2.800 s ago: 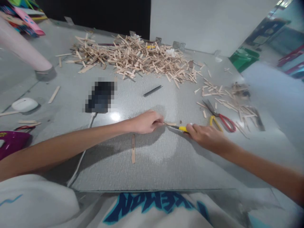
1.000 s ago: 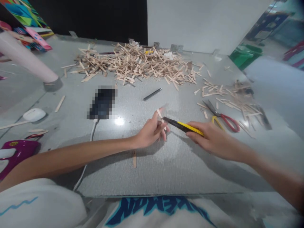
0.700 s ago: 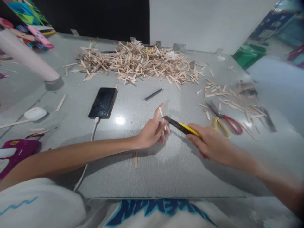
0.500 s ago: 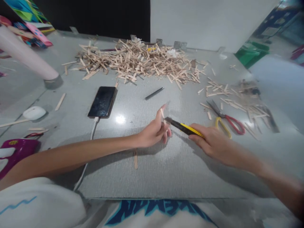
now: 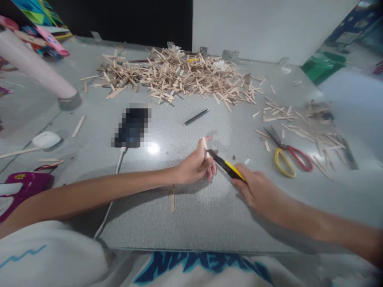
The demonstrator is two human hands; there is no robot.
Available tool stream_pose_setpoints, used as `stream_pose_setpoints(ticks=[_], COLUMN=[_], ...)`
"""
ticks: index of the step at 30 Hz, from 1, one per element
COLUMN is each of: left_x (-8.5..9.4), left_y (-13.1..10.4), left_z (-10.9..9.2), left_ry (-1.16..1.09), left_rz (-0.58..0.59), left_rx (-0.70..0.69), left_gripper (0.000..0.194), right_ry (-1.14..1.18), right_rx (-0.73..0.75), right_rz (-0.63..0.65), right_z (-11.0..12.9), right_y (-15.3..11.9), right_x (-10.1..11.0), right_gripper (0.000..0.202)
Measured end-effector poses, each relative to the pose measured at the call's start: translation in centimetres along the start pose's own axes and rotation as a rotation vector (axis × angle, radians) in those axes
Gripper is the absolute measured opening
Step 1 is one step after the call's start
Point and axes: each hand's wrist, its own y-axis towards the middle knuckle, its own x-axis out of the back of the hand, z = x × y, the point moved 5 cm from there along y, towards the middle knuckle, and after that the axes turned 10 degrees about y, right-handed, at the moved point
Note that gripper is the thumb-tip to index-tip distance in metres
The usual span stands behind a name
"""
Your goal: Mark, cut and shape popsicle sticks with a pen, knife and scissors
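Observation:
My left hand [image 5: 199,164] is closed on a short wooden stick [image 5: 205,143], pinched so that its pale end stands up by the index finger. Wrapped round a yellow and black utility knife [image 5: 229,167] is my right hand [image 5: 254,185]. The knife's tip meets the stick at my left fingers; the exact contact is too small to make out. Beneath my left wrist another wooden stick [image 5: 172,201] lies on the grey table [image 5: 197,227]. A dark pen-like rod [image 5: 196,116] rests beyond my hands.
A big heap of wooden sticks [image 5: 179,77] spreads along the back. Scissors [image 5: 285,153] with red and yellow handles lie right, near more stick pieces. On the left are a blurred-out phone [image 5: 131,126] with a white cable, a white mouse [image 5: 46,140] and a purple glue gun [image 5: 30,185].
My right hand has moved slightly left and down, bringing the knife's tip closer to the stick. A small pale chip now shows on the table near the knife. My left hand stays nearly still.

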Motion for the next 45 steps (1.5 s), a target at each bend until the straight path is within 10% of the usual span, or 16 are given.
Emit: stream_pose_setpoints(ticks=[18, 24, 30, 45], left_x=[-0.1, -0.1, -0.1, -0.1], left_y=[-0.2, -0.3, -0.2, -0.2], left_z=[-0.1, -0.1, 0.1, 0.2], left_ry=[0.081, 0.056, 0.073, 0.088], left_rz=[-0.008, -0.019, -0.036, -0.036], left_rx=[-0.057, -0.045, -0.047, -0.069], left_gripper=[0.068, 0.066, 0.072, 0.076], right_ry=[0.005, 0.022, 0.057, -0.013], right_rx=[-0.055, -0.181, -0.132, -0.173], right_rz=[0.163, 0.069, 0.213, 0.093], right_z=[0.9, 0.6, 1.7, 1.2], right_y=[0.7, -0.3, 0.9, 0.2], right_x=[1.8, -1.2, 1.3, -0.2], right_gripper=[0.03, 0.02, 0.029, 0.02])
